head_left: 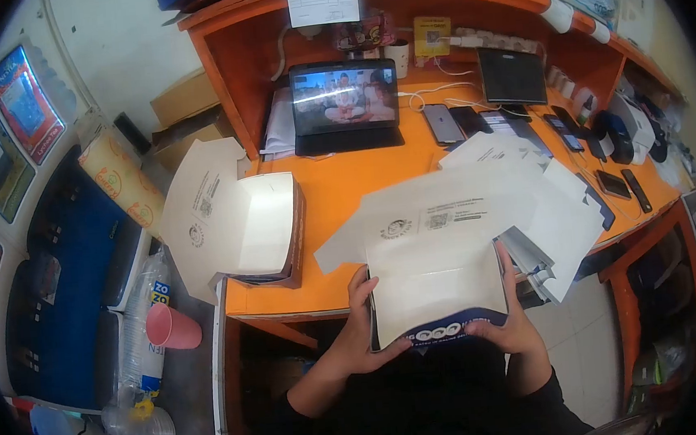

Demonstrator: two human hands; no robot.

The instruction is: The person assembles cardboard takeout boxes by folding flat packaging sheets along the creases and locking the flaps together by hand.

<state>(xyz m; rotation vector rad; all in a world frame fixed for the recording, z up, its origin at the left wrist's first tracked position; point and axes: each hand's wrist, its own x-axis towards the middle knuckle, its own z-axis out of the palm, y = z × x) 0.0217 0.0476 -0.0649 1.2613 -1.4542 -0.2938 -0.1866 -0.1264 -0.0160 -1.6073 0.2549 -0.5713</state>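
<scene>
In the head view, you have a white-lined cardboard box (437, 292) at the near edge of the orange desk (338, 198), close to your body, with its lid flap reaching over the desktop. Your left hand (360, 324) grips its left wall and your right hand (518, 327) grips its right wall: the fingers lie along the outsides, and the thumbs come round to the front wall.

Expect it to be light, since nothing shows inside. The card should be springy rather than rigid: the front wall bows, so a hard squeeze would probably crease it or spring a corner. The coated-looking lining may be a little slick. The side walls near the front corners look the best place to hold; the long lid would likely flop or bend if you lifted by it.

The box is a wide, shallow tray, plain white inside, with a dark blue front carrying white lettering and round emblems. Its raised lid bears a round logo, a square code and small print. A second box (270, 219) of similar make stands at the left end of the desk, its lid folded back, and flat white card pieces (569, 237) lie on the right part of the desk.
</scene>
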